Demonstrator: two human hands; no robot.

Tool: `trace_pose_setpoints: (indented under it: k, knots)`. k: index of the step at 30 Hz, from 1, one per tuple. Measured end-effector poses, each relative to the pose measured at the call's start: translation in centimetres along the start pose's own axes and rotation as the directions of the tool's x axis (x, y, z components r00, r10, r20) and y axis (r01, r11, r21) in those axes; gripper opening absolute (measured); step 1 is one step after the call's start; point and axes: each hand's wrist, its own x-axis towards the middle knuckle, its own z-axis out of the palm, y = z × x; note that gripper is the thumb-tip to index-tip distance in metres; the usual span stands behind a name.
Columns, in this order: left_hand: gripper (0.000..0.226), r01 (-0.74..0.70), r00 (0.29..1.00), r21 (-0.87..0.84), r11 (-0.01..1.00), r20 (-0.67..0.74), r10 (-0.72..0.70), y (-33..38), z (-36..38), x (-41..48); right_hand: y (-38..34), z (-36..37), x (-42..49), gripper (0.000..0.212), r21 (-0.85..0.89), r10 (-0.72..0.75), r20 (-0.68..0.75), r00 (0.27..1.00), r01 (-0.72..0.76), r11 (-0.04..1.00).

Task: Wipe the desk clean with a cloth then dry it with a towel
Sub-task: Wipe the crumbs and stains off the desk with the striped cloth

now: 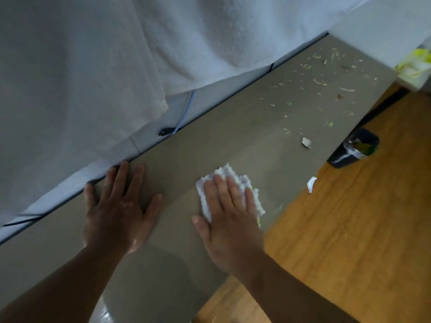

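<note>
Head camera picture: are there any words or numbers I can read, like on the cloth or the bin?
No text can be read anywhere.
The cloth under the right hand is plain white.
The dark bin on the floor shows no label.
The paper scrap at the desk edge is too small and blurred to tell if it has print.

Desk (210, 136) is seen as grey-brown, flecked w/ pale green & white scraps (319, 81); cloth (229, 173) white, ribbed; towel (116, 54) white; floor (349, 229) orange wood-grain; bin (345, 159) black.
</note>
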Motion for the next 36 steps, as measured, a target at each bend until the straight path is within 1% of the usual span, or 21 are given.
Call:
trace_pose_setpoints:
  k: [3, 5, 9, 11, 13, 15, 16, 18, 21, 22, 24, 27, 29, 31, 33, 36]
  knots:
    - [0.09, -0.008, 1.0, -0.005, 1.0, 0.003, 0.008, 0.0, 0.0, 0.0, 1.6, 0.0, -1.7, 0.071, -0.02, -0.07, 0.044, 0.997, 0.071, 0.997]
    - [0.088, -0.015, 1.0, 0.001, 1.0, -0.001, 0.015, 0.1, 0.0, 0.0, 3.4, -0.4, -1.2, 0.073, -0.053, -0.039, 0.048, 0.998, 0.041, 0.998]
    - [0.086, -0.022, 1.0, -0.004, 1.0, -0.004, 0.022, 0.1, 0.1, -0.1, 7.7, -1.5, 1.6, 0.079, -0.04, 0.168, -0.028, 0.985, -0.169, 0.985]
    - [0.086, -0.025, 1.0, -0.002, 1.0, -0.013, 0.025, 0.1, 0.2, 0.0, 9.1, -2.0, 2.6, 0.081, -0.012, 0.256, -0.03, 0.966, -0.256, 0.967]
    - [0.087, -0.019, 1.0, -0.009, 1.0, -0.012, 0.019, 0.0, 0.3, 0.1, 9.0, -2.1, 3.2, 0.08, 0.02, 0.339, -0.018, 0.941, -0.339, 0.941]
    - [0.088, -0.019, 0.999, -0.023, 1.0, -0.027, 0.019, 0.1, 0.3, -0.1, 7.3, -1.9, 3.2, 0.082, 0.05, 0.421, -0.006, 0.907, -0.421, 0.906]
    - [0.088, -0.021, 0.999, -0.028, 0.999, -0.031, 0.021, 0.1, 0.2, -0.1, 6.2, -1.6, 2.9, 0.084, 0.053, 0.439, -0.016, 0.898, -0.437, 0.898]
    - [0.087, -0.023, 0.999, -0.036, 0.999, -0.034, 0.022, 0.1, 0.2, -0.1, 3.5, -1.0, 1.7, 0.085, 0.039, 0.412, -0.043, 0.91, -0.411, 0.911]
    - [0.084, -0.035, 0.998, -0.043, 0.998, -0.056, 0.032, 0.1, 0.1, -0.2, -0.9, 0.4, -1.2, 0.078, 0.024, 0.261, -0.1, 0.96, -0.26, 0.965]
    - [0.082, -0.043, 0.997, -0.046, 0.998, -0.067, 0.04, 0.1, 0.1, -0.3, -2.2, 0.8, -2.2, 0.075, 0.021, 0.19, -0.095, 0.977, -0.189, 0.982]
    - [0.079, -0.063, 0.994, -0.056, 0.996, -0.089, 0.058, 0.1, 0.2, -0.3, -3.9, 1.7, -3.8, 0.074, 0.021, 0.041, -0.039, 0.998, -0.04, 0.999]
    - [0.079, -0.086, 0.992, -0.075, 0.994, -0.102, 0.078, 0.0, 0.4, -0.1, -3.6, 1.4, -4.0, 0.07, 0.003, -0.125, 0.011, 0.992, 0.125, 0.992]
    - [0.078, -0.11, 0.988, -0.089, 0.99, -0.118, 0.099, 0.2, 0.5, 0.0, -2.3, 0.9, -2.6, 0.069, -0.01, -0.199, 0.041, 0.979, 0.199, 0.98]
    - [0.075, -0.156, 0.978, -0.104, 0.982, -0.159, 0.139, 0.8, 0.4, 0.1, -0.6, 0.3, -0.6, 0.069, -0.012, -0.202, 0.054, 0.978, 0.203, 0.979]
    - [0.072, -0.225, 0.958, -0.098, 0.969, -0.202, 0.202, 2.0, 0.3, 0.5, 1.4, -0.2, 1.7, 0.069, 0.002, -0.165, 0.056, 0.985, 0.165, 0.986]
    - [0.07, -0.279, 0.948, -0.092, 0.956, -0.188, 0.258, 4.9, 0.1, 1.6, 4.8, -1.2, 4.6, 0.07, 0.015, -0.107, 0.046, 0.993, 0.106, 0.994]
